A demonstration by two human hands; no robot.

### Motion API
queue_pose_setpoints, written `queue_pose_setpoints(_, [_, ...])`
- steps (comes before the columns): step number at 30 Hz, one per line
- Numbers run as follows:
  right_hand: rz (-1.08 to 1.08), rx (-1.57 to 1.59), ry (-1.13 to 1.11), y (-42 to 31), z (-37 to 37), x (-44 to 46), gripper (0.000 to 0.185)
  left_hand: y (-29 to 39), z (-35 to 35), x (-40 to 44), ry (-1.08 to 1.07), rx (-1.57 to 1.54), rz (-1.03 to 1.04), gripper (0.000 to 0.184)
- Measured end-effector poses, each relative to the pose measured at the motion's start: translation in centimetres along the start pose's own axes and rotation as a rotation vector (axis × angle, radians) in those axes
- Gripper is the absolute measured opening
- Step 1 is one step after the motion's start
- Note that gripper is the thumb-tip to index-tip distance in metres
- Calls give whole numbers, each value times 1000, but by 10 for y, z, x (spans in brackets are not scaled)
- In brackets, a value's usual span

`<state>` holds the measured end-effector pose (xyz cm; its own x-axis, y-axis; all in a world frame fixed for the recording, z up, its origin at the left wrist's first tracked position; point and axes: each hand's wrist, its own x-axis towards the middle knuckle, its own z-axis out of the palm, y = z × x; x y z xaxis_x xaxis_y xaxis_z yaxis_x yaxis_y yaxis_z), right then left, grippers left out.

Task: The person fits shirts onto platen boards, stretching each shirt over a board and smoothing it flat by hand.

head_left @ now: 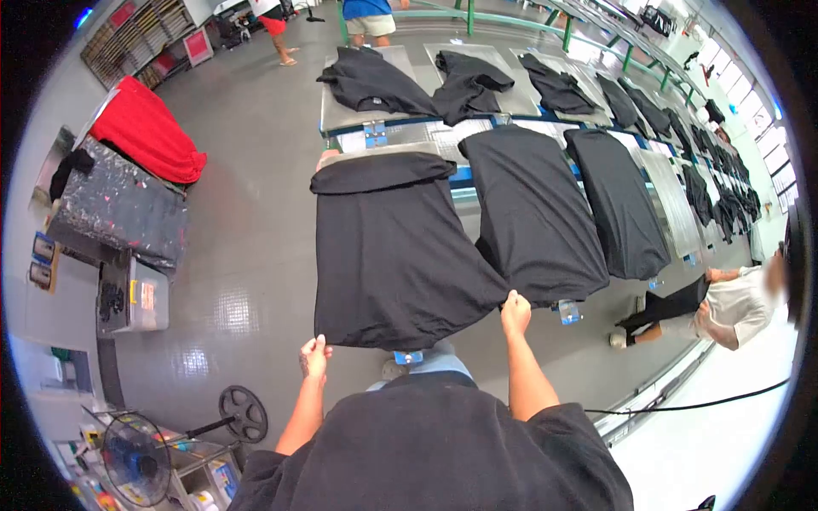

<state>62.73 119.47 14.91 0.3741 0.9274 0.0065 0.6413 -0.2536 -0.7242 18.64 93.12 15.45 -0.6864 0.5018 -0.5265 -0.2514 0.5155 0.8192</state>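
A black T-shirt point(396, 255) is spread over a flat board in front of me, its far part bunched in a fold across the board's upper end. My left hand point(315, 358) pinches its near left corner. At the near right corner, my right hand point(515, 313) grips the cloth and draws it out sideways, close to the neighbouring board. On that board lies a second black shirt point(537, 213), pulled smooth. A third black shirt point(618, 204) covers the board beyond it. Below the near hem a blue metal bracket point(407, 358) shows.
More black shirts point(375, 81) lie on boards across the blue-framed table. At right, a person point(724, 307) holds dark cloth. On the left are a red cloth point(146, 128), a paint-spattered table point(119, 200), a plastic bin point(149, 294) and a fan point(136, 460).
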Motion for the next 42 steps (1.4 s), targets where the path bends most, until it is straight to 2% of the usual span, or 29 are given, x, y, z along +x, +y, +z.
queue_pose_setpoints(2, [356,329,-341,-28,-21,-8,56,9,1,-3,-8,67,-13,28])
queue_pose_setpoints(4, [490,257,-543,-28,-20,-21,65,14,9,-12,-15,-159,-26,29])
queue_pose_setpoints(6, [608,227,-702,-46,-21,-44,65,-1,5,-4,-57,-162,5,31])
queue_pose_setpoints(7, [709,301,-778,-36,-9,-48,61,2,8,-1,-46,-161,-10,31])
queue_pose_setpoints(8, [718,288,-789,-27,4,-52,61,4,10,-1,-28,-138,-15,31])
queue_pose_setpoints(10, [617,608,-678,-16,13,-65,53,1,11,-11,-4,-108,-56,32])
queue_pose_setpoints(11, [598,653,-605,-17,15,-66,46,1,11,-14,4,-73,-70,32])
queue_pose_setpoints(12, [591,624,-512,-21,16,-65,44,7,12,-9,10,-44,-68,32])
queue_pose_setpoints(13, [474,510,-455,-17,17,-60,43,12,10,-6,19,-41,-76,32])
queue_pose_setpoints(15, [333,361,-294,-17,13,-56,44,15,3,-9,67,198,-9,31])
queue_pose_setpoints(17, [310,392,-145,-31,7,-59,46,11,2,-12,74,110,-11,31])
queue_pose_setpoints(20, [332,428,-226,-27,9,-64,46,5,0,-4,80,17,-19,30])
queue_pose_setpoints(21, [429,485,-280,-23,11,-62,39,4,3,-2,82,-59,-45,32])
queue_pose_setpoints(22, [428,472,-283,-18,10,-61,39,2,5,-2,83,-137,-73,34])
queue_pose_setpoints(24, [615,638,-469,-15,11,-55,33,7,6,1,92,-180,-134,39])
queue_pose_setpoints(26, [626,651,-508,-14,11,-48,30,15,5,-1,-51,-70,-200,39])
queue_pose_setpoints(28, [668,755,-591,-17,12,-46,30,11,6,1,-73,-78,-175,37])
queue_pose_setpoints(29, [651,704,-628,-18,14,-47,32,8,7,4,-101,-103,-167,36])
queue_pose_setpoints(32, [619,544,-543,-28,15,-55,37,-8,12,14,-100,-150,-160,30])
queue_pose_setpoints(33, [510,431,-485,-29,14,-56,43,-10,12,16,-30,-162,-81,28])
queue_pose_setpoints(34, [506,426,-486,-29,13,-58,43,-12,12,15,42,-174,-4,26])
queue_pose_setpoints(36, [365,396,-400,-23,11,-64,47,-17,11,8,47,-257,5,21])
queue_pose_setpoints(38, [374,427,-409,-15,11,-65,48,-20,13,-1,13,-504,42,19])
queue_pose_setpoints(42, [447,566,-405,-15,8,-67,48,-28,15,-3,-65,-712,58,19])
